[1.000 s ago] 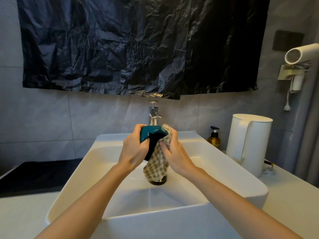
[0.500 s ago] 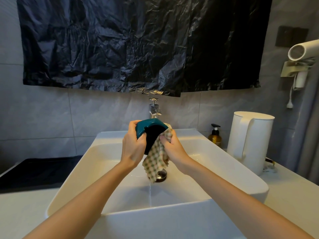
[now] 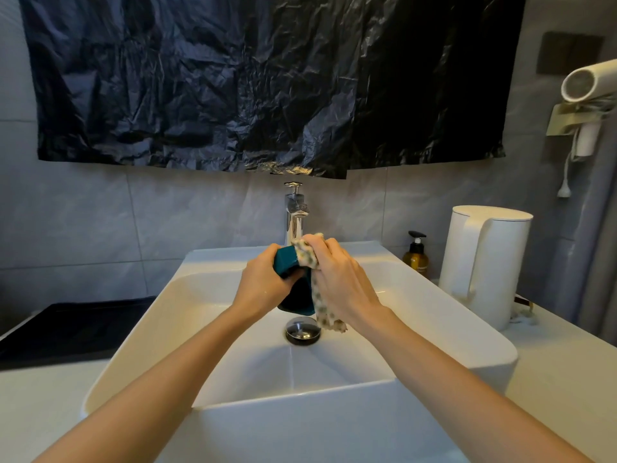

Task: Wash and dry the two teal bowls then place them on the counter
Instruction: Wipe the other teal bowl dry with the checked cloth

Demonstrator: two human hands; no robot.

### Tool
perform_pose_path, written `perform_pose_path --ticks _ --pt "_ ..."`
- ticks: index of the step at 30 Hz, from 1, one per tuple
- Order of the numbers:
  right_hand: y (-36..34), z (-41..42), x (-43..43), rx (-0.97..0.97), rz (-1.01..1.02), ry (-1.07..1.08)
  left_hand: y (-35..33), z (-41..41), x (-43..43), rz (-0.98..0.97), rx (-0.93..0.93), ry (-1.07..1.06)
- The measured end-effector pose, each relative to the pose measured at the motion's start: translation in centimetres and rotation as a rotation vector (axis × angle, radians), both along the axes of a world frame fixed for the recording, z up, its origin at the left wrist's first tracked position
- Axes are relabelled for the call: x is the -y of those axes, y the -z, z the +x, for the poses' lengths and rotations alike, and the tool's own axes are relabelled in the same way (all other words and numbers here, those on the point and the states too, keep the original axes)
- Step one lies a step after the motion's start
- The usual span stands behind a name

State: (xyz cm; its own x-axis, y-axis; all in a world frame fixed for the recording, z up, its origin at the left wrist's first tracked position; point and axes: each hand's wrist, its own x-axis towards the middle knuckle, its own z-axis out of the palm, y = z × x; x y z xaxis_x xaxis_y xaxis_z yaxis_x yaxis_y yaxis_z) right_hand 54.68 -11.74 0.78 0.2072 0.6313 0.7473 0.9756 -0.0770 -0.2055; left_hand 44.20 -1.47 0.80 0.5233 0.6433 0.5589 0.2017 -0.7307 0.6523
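One teal bowl [image 3: 287,264] is held on edge above the white sink [image 3: 444,324], just in front of the faucet. My left hand [image 3: 262,284] grips its left rim. My right hand [image 3: 337,282] grips a checked cloth [image 3: 309,255] and presses it over the bowl's top right rim; the cloth's loose end hangs down beside the drain. A second teal bowl is not in view.
A chrome faucet [image 3: 294,212] stands behind the hands, the drain plug [image 3: 303,330] below them. A white kettle [image 3: 484,262] and an amber soap bottle [image 3: 416,255] sit on the right counter. A black surface [image 3: 66,325] lies left. A hair dryer [image 3: 591,81] hangs on the right wall.
My right hand has moved the cloth from inside the bowl up over its top rim. The bowl has turned and dropped a little, and the drain is now uncovered.
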Motion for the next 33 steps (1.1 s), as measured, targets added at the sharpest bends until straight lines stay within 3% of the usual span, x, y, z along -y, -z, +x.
perform_pose_path --ticks 4,8,10,13,15,19,22,25,28,30,33 --pt "0.5 0.4 -0.4 -0.215 -0.019 -0.141 -0.2 -0.4 -0.6 0.017 0.001 -0.105" --pt "1.0 0.2 -0.7 -0.489 -0.117 -0.163 -0.8 -0.7 -1.2 -0.112 0.087 -0.138" --pt "1.0 -0.4 -0.5 -0.391 -0.099 -0.191 -0.7 -0.6 -1.2 -0.090 0.037 -0.124" --pt "0.8 -0.4 -0.5 -0.077 -0.106 -0.147 0.0 -0.4 -0.5 0.028 -0.074 -0.090" --pt "0.5 0.0 -0.5 -0.028 -0.122 -0.143 0.1 -0.2 -0.2 0.070 -0.079 -0.081" --pt "0.8 0.9 -0.7 -0.296 -0.091 -0.239 -0.5 -0.4 -0.7 0.008 -0.078 -0.148" --pt "1.3 0.7 -0.9 -0.429 -0.112 -0.218 -0.8 -0.6 -1.2 -0.114 0.024 -0.153" --pt "1.2 0.0 -0.6 -0.332 -0.094 -0.192 -0.9 -0.7 -1.2 -0.129 0.051 -0.111" --pt "0.8 0.0 -0.5 -0.116 -0.037 -0.201 -0.6 -0.5 -0.6 0.011 -0.038 -0.115" --pt "0.5 0.1 -0.8 -0.230 0.004 -0.292 -0.6 -0.5 -0.5 0.039 -0.031 -0.131" --pt "0.4 0.2 -1.2 -0.512 0.043 -0.363 -1.2 -0.7 -0.7 -0.150 0.118 -0.075"
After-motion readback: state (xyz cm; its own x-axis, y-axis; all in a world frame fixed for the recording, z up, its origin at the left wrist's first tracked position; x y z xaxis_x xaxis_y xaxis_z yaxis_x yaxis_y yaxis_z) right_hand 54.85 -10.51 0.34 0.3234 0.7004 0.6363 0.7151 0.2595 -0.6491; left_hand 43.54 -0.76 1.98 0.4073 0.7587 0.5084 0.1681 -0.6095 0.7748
